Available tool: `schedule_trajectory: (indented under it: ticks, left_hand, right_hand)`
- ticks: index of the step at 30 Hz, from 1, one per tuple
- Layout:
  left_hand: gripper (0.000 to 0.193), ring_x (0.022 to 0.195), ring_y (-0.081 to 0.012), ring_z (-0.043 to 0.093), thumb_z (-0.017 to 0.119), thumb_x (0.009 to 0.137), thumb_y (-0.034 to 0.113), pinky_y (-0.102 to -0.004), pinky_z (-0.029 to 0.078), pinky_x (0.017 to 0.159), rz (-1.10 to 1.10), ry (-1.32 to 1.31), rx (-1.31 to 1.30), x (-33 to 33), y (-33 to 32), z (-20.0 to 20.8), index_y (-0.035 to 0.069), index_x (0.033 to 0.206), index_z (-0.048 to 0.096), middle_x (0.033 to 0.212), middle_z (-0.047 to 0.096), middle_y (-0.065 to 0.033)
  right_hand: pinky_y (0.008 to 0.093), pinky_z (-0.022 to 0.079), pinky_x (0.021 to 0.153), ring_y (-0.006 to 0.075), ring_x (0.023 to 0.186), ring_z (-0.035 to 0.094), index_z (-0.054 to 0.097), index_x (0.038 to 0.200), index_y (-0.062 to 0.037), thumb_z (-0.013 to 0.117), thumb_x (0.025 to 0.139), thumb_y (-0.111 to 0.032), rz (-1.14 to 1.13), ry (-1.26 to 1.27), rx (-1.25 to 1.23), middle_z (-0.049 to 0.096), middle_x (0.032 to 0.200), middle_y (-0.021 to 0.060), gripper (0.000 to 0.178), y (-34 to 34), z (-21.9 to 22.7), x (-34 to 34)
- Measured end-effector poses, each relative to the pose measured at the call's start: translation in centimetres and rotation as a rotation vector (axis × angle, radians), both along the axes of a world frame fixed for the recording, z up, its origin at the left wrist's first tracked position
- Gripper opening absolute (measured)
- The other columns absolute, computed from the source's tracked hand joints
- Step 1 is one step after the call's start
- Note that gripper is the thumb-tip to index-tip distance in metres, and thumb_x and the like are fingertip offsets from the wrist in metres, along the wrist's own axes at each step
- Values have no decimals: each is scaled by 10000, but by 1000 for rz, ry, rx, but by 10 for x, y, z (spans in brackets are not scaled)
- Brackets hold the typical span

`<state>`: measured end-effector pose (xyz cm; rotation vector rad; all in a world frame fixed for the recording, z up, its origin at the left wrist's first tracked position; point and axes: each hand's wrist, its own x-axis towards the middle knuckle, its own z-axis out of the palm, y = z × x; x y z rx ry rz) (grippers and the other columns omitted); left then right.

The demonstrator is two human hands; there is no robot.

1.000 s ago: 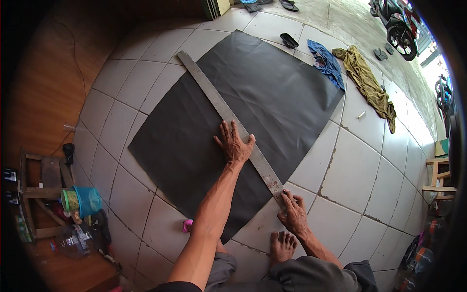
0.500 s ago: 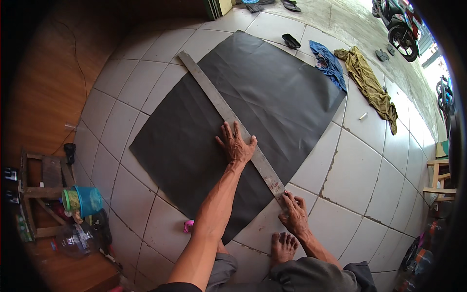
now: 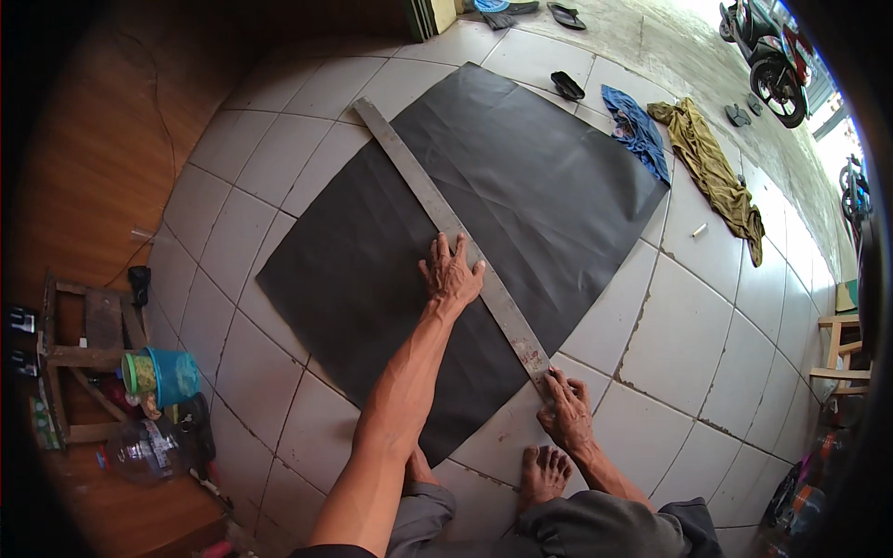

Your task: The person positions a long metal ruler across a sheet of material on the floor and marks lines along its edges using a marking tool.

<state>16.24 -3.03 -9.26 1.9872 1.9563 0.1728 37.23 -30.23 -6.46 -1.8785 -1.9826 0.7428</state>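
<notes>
Left hand (image 3: pixel 452 275) flat, fingers spread, pressing long grey metal straightedge (image 3: pixel 446 228) diagonally across black sheet (image 3: pixel 521 186); right hand (image 3: pixel 566 415), fingers curled, at near end, floor (image 3: pixel 688 325) edge.

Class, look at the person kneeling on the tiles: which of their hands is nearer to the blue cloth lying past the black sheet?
The left hand, pressing mid-ruler, is nearer the blue cloth. The right hand rests at the ruler's near end, farther away.

Both hands, left (image 3: pixel 451 274) and right (image 3: pixel 565 414), press a long ruler (image 3: pixel 446 223) onto a black sheet (image 3: pixel 521 177).
</notes>
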Motion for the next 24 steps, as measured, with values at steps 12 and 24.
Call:
schedule_trajectory:
  ticks: [12, 24]
  left_hand:
    - [891, 1468, -353, 276, 875, 734, 408, -644, 280, 1146, -156, 172, -106, -13, 33, 21, 220, 1492, 445, 1521, 360, -147]
    - [1482, 1566, -296, 0, 932, 538, 581, -607, 130, 1231, -31, 293, -374, -21, 74, 43, 130, 1625, 31, 1697, -11, -121]
  right_hand:
    - [287, 566, 768, 137, 856, 666, 659, 1213, 59, 641, 890, -69, -305, 798, -455, 733, 1092, 114, 348, 84, 12, 70]
    - [376, 545, 825, 216, 968, 668, 641, 1297, -4, 716, 914, -436, 102, 1149, -410, 742, 1061, 106, 583, 308, 30, -2]
